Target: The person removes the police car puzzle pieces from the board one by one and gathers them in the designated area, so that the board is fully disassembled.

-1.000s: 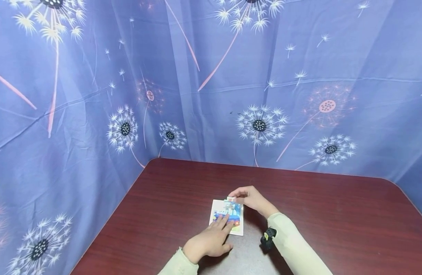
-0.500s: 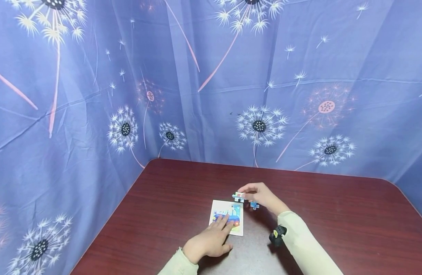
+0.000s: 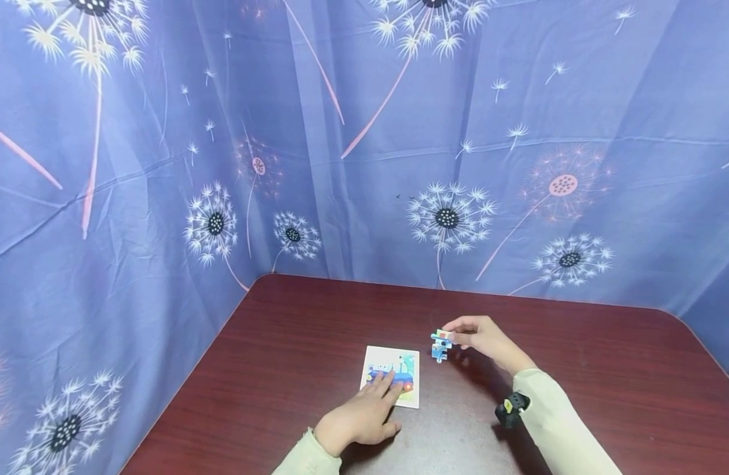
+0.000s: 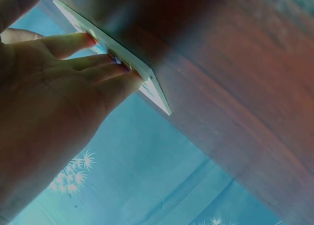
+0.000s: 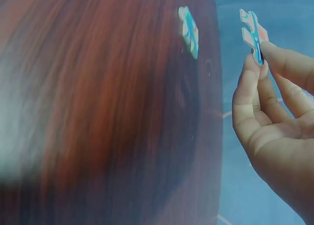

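Note:
A small white-bordered jigsaw puzzle board with a blue cartoon vehicle lies on the table. My left hand rests on its lower part, fingers stretched over the picture and covering some of it. The left wrist view shows those fingertips on the board from low down. To the right of the board, my right hand pinches a knobbed jigsaw puzzle piece between thumb and finger. A second blue puzzle piece lies on the tabletop, just below the held piece in the head view.
Dark red wood tabletop surrounds the board, its far edge meeting a blue dandelion-print curtain. More of that curtain hangs along the left side. A small black device is strapped at my right wrist.
My right hand has moved right, away from the board's top edge, carrying the pinched puzzle piece. The second piece, hidden at first, has come into view. My left hand has stayed put.

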`<state>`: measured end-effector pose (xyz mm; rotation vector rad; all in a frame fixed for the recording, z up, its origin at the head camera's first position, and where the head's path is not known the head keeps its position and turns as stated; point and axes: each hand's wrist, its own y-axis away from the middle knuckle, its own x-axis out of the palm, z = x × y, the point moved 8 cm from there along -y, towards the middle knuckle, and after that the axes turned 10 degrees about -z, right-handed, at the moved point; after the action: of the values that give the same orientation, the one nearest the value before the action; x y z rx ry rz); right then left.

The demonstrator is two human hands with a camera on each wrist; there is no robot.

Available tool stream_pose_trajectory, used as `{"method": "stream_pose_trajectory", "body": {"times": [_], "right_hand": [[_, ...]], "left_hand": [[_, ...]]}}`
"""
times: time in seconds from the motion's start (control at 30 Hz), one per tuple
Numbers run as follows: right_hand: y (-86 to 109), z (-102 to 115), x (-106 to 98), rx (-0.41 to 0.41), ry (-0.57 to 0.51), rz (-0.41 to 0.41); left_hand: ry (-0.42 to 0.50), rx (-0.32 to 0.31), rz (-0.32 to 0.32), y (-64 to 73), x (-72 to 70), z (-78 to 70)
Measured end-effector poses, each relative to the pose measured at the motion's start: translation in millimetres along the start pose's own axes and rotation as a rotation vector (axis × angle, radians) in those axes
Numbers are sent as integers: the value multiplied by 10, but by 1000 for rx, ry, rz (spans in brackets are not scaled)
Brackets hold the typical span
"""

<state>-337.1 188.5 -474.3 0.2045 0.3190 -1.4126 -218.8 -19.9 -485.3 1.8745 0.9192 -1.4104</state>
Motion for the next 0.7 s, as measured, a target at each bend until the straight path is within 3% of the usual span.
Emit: {"method": "stream_pose_trajectory", "body": {"times": [0.4,0.7], "right_hand": [[145,-233,-264,34,19,21],[180,-321,-296,56,42,54]], "left_hand": [[4,5,2,4,4,10],[3,12,-3,-9,9,14]]}}
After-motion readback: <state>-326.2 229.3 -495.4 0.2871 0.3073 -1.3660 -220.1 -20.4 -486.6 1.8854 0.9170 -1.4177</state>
